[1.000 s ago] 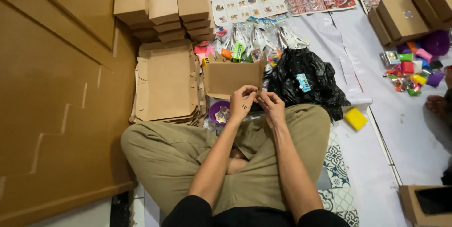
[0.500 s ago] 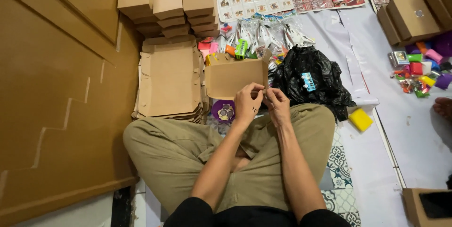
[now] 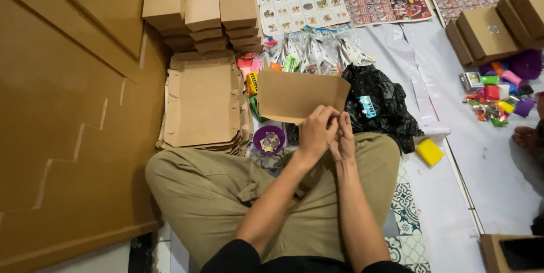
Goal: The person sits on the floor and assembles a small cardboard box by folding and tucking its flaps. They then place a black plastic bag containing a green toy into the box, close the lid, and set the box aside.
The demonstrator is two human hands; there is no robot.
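wooden panel point(image 3: 68, 109): far left, brown, leans along the whole left side.
closed boxes point(image 3: 201, 4): far left-centre, stacked in 3 rows, each w/ a small round sticker on top; contents not visible.
flat blanks point(image 3: 204, 103): pile of unfolded cardboard just near of those stacks, left of the hands.
purple bowl point(image 3: 269, 140): on floor by the left knee, small round bits inside, can't tell what.
cardboard box point(image 3: 297, 94): centre, half-folded, open, held up over the lap; inside hidden from here. Its near edge is at the fingertips, rest of it sticks out far of both hands.
left hand point(image 3: 316, 131): closed on the box's near edge, fingers curled over it.
right hand point(image 3: 343, 140): touching left hand, fingers pinched narrow at same edge; exact grip hidden by left hand.
clear packets point(image 3: 317, 52): far of the box, w/ small colourful bits beside them.
black bag point(image 3: 382, 106): just right of the box, crumpled, blue tag on it.
yellow block point(image 3: 429, 151): right of the right knee, on white sheet.
more boxes point(image 3: 490, 32): far right, closed.
toy heap point(image 3: 501, 89): right, loose mixed colours on the floor, near of those boxes.
open carton point(image 3: 513, 253): near right corner, dark inside, cut off by the frame.
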